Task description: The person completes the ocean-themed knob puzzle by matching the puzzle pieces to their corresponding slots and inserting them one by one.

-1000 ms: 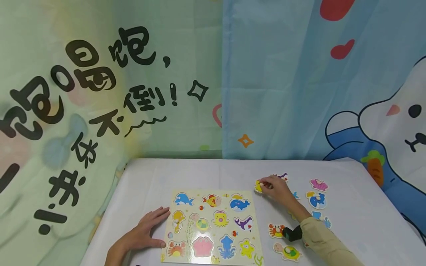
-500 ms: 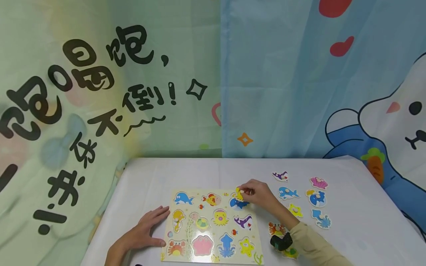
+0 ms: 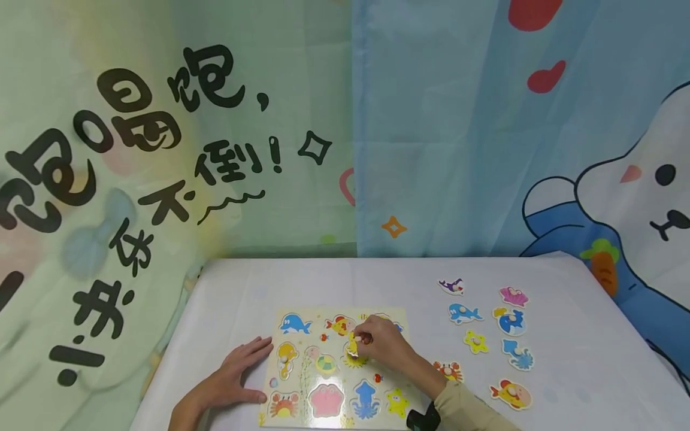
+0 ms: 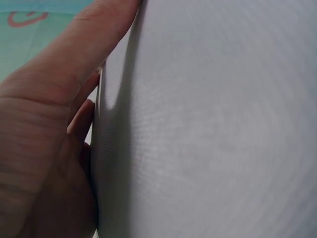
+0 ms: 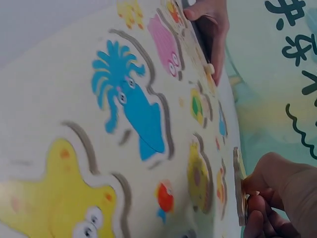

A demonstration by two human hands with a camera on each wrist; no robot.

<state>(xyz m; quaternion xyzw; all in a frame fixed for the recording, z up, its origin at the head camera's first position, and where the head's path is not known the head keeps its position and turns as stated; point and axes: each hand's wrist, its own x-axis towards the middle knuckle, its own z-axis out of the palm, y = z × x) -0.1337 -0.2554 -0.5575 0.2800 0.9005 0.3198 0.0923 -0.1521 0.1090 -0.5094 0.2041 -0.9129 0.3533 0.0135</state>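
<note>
A cream puzzle board (image 3: 302, 419) with sea-animal recesses lies on the white table. My left hand (image 3: 229, 374) rests at its left edge, thumb and fingers extended; the left wrist view shows the thumb (image 4: 64, 59) along the tabletop. Between thumb and fingers, my right hand (image 3: 384, 342) pinches the small knob of a yellow puzzle piece (image 3: 353, 346). In the right wrist view this piece (image 5: 239, 193) stands tilted on edge, above the board beside the yellow octopus recess (image 5: 199, 176). A seahorse piece (image 3: 287, 360) with a knob sits in the board's left side.
Loose knobbed pieces lie right of the board: a purple whale (image 3: 451, 287), a blue dolphin (image 3: 465, 313), a pink shell (image 3: 514, 296), a star (image 3: 476, 342), a squid (image 3: 518, 355), a fish (image 3: 511, 395) and others. The right forearm partly covers a crab piece (image 3: 448, 370).
My right hand has carried the yellow piece left from among the loose pieces, past the blue whale recess, to over the octopus recess. The left hand has stayed at the board's edge.
</note>
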